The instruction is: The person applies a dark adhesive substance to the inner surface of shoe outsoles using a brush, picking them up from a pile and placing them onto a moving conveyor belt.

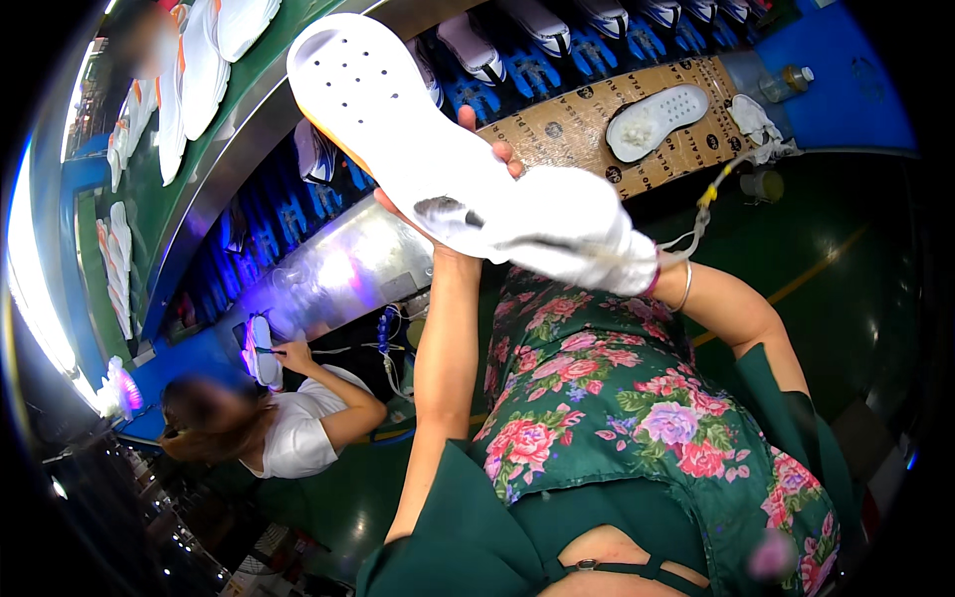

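A white shoe sole (413,139) with small holes at its toe end and an orange edge lies across my left hand (396,205). The fingers of that hand wrap around the sole from beneath, their tips showing at its far side. My right hand (587,224), in a white glove, reaches over the heel end. Motion smears its fingers; something slim and dark shows at them, too blurred to name. A dark patch marks the heel just beside this glove. On brown cardboard (567,129) beyond rests another pale sole (657,121) with whitish matter on its heel end.
Shoe uppers (537,25) on blue holders line the conveyor at the back. Several white soles (204,80) stand on the green shelf at left. A co-worker (313,423) handles a sole (264,353) at lower left. A bottle (786,82) and white cloth (754,117) lie at right.
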Available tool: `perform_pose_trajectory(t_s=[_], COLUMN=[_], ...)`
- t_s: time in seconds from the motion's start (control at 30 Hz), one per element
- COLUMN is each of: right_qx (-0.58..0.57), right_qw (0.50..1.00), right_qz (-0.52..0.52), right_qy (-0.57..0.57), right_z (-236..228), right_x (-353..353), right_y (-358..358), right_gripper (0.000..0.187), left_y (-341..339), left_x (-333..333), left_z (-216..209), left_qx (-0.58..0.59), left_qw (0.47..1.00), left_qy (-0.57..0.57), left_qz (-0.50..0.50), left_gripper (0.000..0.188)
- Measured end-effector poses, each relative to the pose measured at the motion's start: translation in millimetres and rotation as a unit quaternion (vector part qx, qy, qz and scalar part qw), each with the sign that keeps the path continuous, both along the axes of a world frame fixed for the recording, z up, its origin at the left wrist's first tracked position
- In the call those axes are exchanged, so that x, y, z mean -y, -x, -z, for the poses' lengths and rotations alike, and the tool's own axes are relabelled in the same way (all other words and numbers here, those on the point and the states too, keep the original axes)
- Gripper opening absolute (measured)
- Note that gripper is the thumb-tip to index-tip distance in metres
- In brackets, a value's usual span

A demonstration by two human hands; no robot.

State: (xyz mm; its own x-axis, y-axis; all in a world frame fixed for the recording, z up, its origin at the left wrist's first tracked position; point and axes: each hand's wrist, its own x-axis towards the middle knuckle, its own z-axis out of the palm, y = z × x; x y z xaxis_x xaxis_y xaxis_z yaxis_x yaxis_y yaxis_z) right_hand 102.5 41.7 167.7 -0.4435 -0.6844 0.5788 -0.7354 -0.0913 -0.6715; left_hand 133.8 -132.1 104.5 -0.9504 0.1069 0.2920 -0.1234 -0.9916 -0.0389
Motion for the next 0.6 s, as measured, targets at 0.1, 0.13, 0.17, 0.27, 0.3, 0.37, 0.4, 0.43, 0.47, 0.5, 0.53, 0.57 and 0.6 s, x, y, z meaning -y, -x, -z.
perform_pose_trajectory(t_s=[0.1,0.13,0.17,0.27,0.3,0.37,0.4,0.43,0.47,0.5,0.53,0.57,0.6], right_qx=[-0.03,0.007,0.057,0.109,0.016,-0.031,-0.003,0.091,0.183,0.164,0.137,0.112,0.088], right_qw=[0.999,0.997,0.997,0.994,1.0,0.997,0.998,0.993,0.978,0.985,0.99,0.994,0.996], right_qz=[-0.042,-0.074,-0.056,-0.004,-0.016,-0.06,-0.058,-0.08,-0.101,-0.052,-0.014,-0.008,-0.003], right_qy=[0.008,0.019,0.024,0.018,0.008,-0.021,-0.008,-0.004,0.0,-0.032,-0.012,-0.003,0.007], right_z=[6.6,3.4,-3.5,-2.1,3.0,1.8,7.9,5.2,-0.5,-6.4,-8.0,-10.8,-12.6], right_x=[4.8,6.4,6.6,1.4,1.9,0.4,2.3,1.2,-0.5,-0.6,3.5,3.4,2.6], right_y=[-21.6,-22.4,-20.6,1.4,-5.5,-21.7,-30.2,-28.9,-26.2,-22.6,-19.3,-15.0,-11.2], right_gripper=[0.028,0.026,0.022,0.02,0.023,0.03,0.027,0.023,0.02,0.013,0.014,0.015,0.016], left_y=[3.6,1.6,-1.0,0.7,2.6,8.7,10.1,9.4,8.9,7.4,8.2,6.1,15.1], left_x=[4.4,9.2,18.4,21.8,27.4,38.8,42.3,40.7,39.3,37.7,40.8,44.0,50.1], left_z=[0.7,4.7,10.9,4.2,7.3,10.8,11.5,7.5,3.2,-1.8,0.5,4.4,7.7], left_qx=[-0.012,-0.013,-0.015,-0.014,-0.028,-0.052,-0.061,-0.055,-0.049,-0.031,-0.021,-0.011,-0.085], left_qw=[1.0,1.0,0.999,0.995,0.993,0.988,0.985,0.985,0.984,0.985,0.98,0.973,0.958], left_qy=[-0.009,-0.001,0.03,0.07,0.089,0.127,0.145,0.151,0.158,0.154,0.19,0.226,0.266], left_qz=[-0.009,-0.024,0.018,0.07,0.071,0.071,0.068,0.067,0.066,0.067,0.054,0.042,0.06], left_gripper=[0.122,0.122,0.121,0.12,0.122,0.123,0.123,0.124,0.124,0.125,0.124,0.124,0.119])
